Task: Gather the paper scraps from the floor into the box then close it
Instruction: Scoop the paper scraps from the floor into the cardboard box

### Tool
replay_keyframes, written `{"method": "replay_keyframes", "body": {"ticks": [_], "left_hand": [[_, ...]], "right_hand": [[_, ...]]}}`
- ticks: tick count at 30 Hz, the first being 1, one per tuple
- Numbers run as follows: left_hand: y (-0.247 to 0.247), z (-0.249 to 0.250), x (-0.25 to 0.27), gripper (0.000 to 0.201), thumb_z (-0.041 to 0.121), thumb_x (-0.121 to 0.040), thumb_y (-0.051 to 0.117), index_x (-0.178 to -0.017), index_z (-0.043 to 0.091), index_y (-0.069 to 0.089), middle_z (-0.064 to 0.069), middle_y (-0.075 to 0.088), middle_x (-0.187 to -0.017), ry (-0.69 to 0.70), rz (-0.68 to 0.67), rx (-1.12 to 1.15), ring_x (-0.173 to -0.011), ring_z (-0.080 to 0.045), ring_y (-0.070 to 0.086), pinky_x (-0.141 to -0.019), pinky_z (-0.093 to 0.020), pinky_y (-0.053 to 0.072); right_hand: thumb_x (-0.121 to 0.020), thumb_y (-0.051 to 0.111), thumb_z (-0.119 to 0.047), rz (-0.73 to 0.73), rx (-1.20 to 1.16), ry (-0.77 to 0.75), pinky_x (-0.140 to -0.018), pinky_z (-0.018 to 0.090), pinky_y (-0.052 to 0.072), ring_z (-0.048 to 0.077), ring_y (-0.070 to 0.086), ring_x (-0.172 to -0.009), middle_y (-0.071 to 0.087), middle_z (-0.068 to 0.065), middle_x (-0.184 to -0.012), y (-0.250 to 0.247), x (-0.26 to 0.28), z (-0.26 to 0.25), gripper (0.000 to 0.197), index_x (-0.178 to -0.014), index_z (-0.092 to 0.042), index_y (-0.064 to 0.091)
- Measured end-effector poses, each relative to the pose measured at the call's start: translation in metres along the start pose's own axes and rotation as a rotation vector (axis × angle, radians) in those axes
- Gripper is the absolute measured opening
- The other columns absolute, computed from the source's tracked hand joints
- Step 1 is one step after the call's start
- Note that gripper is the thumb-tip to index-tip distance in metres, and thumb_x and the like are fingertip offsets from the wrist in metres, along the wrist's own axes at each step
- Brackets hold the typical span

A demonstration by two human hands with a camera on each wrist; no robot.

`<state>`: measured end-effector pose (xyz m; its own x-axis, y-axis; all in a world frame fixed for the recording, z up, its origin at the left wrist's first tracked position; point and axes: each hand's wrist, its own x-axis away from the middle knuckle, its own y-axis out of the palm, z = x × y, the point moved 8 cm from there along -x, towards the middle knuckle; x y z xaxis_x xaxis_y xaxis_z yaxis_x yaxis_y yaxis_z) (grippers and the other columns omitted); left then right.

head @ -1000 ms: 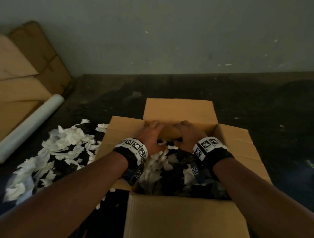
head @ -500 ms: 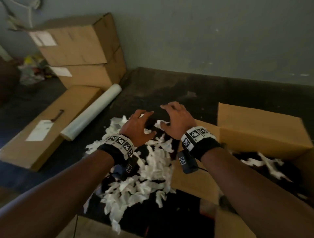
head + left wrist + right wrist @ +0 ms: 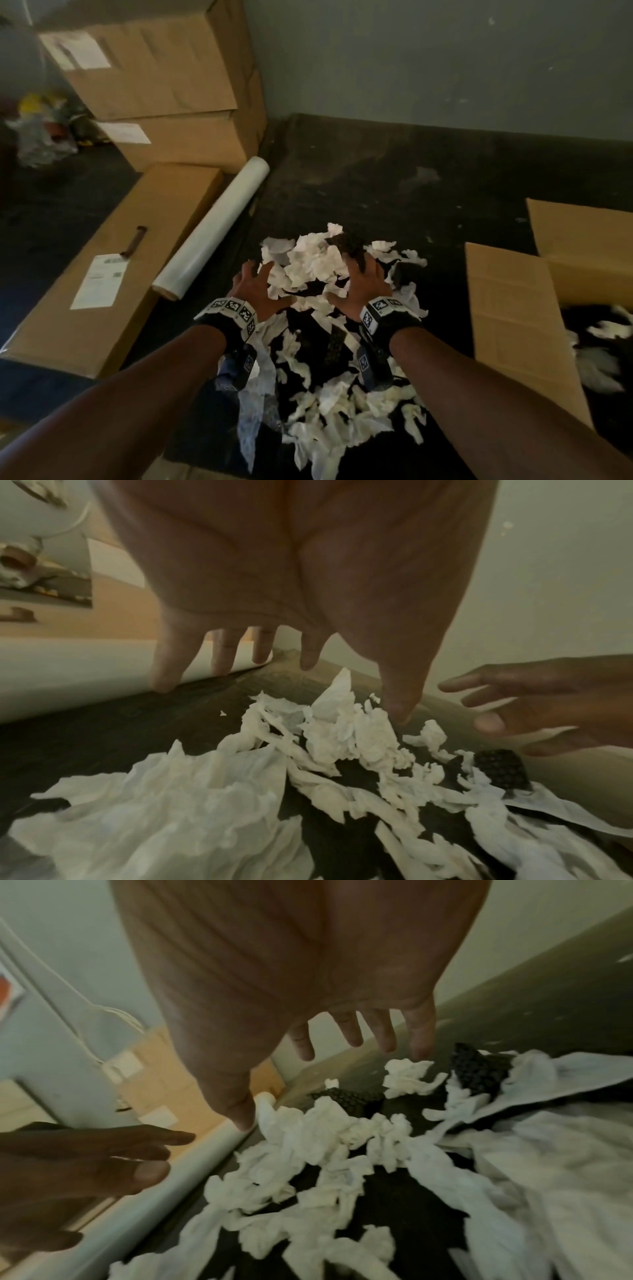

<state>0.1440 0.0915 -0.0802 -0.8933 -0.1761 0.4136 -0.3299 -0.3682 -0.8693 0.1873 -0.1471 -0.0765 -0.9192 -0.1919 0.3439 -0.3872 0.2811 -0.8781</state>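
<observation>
You were mid-gather: left hand [image 3: 255,291] and right hand [image 3: 361,286] both spread, empty, flanking the heap of torn white paper scraps [image 3: 315,263] on the dark floor [image 3: 394,185]. Open brown cardboard box [image 3: 513,325] sat to the right. Next call: cup hands together under the heap, then carry right.

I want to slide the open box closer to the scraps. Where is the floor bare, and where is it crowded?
Bare floor lies between the paper scraps and the open box, and on toward the wall. It is crowded on the left: the plastic roll and long carton hem the pile, where both hands hover.
</observation>
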Motion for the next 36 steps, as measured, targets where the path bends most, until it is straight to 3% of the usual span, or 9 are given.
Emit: {"method": "replay_keyframes", "body": {"ticks": [8,12,16,19,23,26,30,34,36], "left_hand": [[0.003,0.006,-0.067,0.121,0.105,-0.051,0.04,-0.152,0.056,-0.004,-0.002,-0.019,-0.166,-0.012,-0.059,0.031,-0.15,-0.048,-0.01,-0.115,-0.072,0.017],[0.012,0.014,-0.11,0.134,0.114,-0.029,0.023,-0.147,0.063,-0.015,-0.008,-0.029,-0.163,-0.067,-0.074,0.018,-0.148,-0.049,-0.018,-0.114,-0.075,0.007],[0.019,0.027,-0.145,0.143,0.113,-0.019,0.017,-0.147,0.061,-0.018,-0.015,-0.03,-0.162,-0.12,-0.124,0.014,-0.146,-0.054,-0.018,-0.115,-0.074,0.006],[0.026,0.047,-0.164,0.128,0.111,-0.037,0.025,-0.147,0.061,-0.016,-0.016,-0.023,-0.164,-0.06,-0.145,0.011,-0.147,-0.054,-0.014,-0.116,-0.072,0.01],[0.051,0.074,-0.176,0.098,0.093,-0.069,0.048,-0.144,0.068,-0.009,-0.003,-0.014,-0.166,0.132,-0.2,-0.011,-0.149,-0.049,-0.013,-0.114,-0.071,0.017],[0.069,0.091,-0.165,0.092,0.078,-0.082,0.054,-0.15,0.06,-0.006,0.001,-0.011,-0.167,0.275,-0.231,-0.125,-0.151,-0.042,-0.013,-0.118,-0.068,0.015],[0.085,0.09,-0.139,0.1,0.073,-0.079,0.054,-0.158,0.037,0.004,-0.003,-0.003,-0.169,0.385,-0.269,-0.126,-0.154,-0.029,-0.009,-0.123,-0.059,0.014],[0.077,0.083,-0.096,0.093,0.055,-0.084,0.069,-0.159,0.029,0.02,-0.001,0.014,-0.166,0.507,-0.261,-0.059,-0.154,-0.022,0.005,-0.124,-0.044,0.014],[0.074,0.077,-0.073,0.097,0.066,-0.078,0.068,-0.157,0.033,0.023,-0.001,0.019,-0.164,0.6,-0.178,-0.114,-0.153,-0.023,0.01,-0.124,-0.046,0.017]], "right_hand": [[-0.065,0.063,-0.083,0.008,-0.082,0.262,-0.113,0.069,0.018,0.04,-0.01,-0.15,-0.021,0.005,-0.163,-0.016,-0.04,0.053,0.115,-0.153,-0.048,-0.003],[-0.051,0.056,-0.097,0.003,-0.163,0.418,-0.111,0.074,0.015,0.046,-0.014,-0.147,-0.028,0.007,-0.161,-0.017,-0.067,0.082,0.128,-0.151,-0.052,-0.01],[-0.048,0.053,-0.099,-0.039,-0.215,0.494,-0.11,0.074,0.017,0.047,-0.013,-0.147,-0.027,0.009,-0.162,-0.005,-0.102,0.099,0.132,-0.15,-0.051,-0.014],[-0.056,0.054,-0.095,-0.118,-0.242,0.455,-0.113,0.07,0.015,0.043,-0.012,-0.149,-0.022,0.009,-0.163,0.008,-0.123,0.093,0.125,-0.151,-0.049,-0.013],[-0.074,0.052,-0.084,-0.152,-0.171,0.254,-0.118,0.064,0.01,0.033,-0.011,-0.151,-0.017,0.002,-0.165,0.026,-0.14,0.06,0.107,-0.154,-0.046,-0.007],[-0.089,0.053,-0.062,-0.137,-0.118,0.102,-0.12,0.058,0.009,0.025,-0.009,-0.152,-0.013,-0.003,-0.166,0.041,-0.137,0.033,0.092,-0.157,-0.037,-0.003],[-0.092,0.058,-0.042,-0.154,-0.143,0.081,-0.122,0.052,0.01,0.025,-0.002,-0.152,-0.001,-0.002,-0.166,0.058,-0.11,0.024,0.086,-0.158,-0.03,0.004],[-0.086,0.064,-0.05,-0.138,-0.101,-0.033,-0.121,0.05,0.016,0.025,0.012,-0.151,0.013,0.001,-0.164,0.066,-0.076,0.02,0.092,-0.157,-0.032,0.01],[-0.08,0.065,-0.057,-0.083,-0.04,-0.111,-0.119,0.052,0.02,0.026,0.019,-0.148,0.02,0.001,-0.161,0.066,-0.055,0.014,0.09,-0.154,-0.031,0.022]]}}
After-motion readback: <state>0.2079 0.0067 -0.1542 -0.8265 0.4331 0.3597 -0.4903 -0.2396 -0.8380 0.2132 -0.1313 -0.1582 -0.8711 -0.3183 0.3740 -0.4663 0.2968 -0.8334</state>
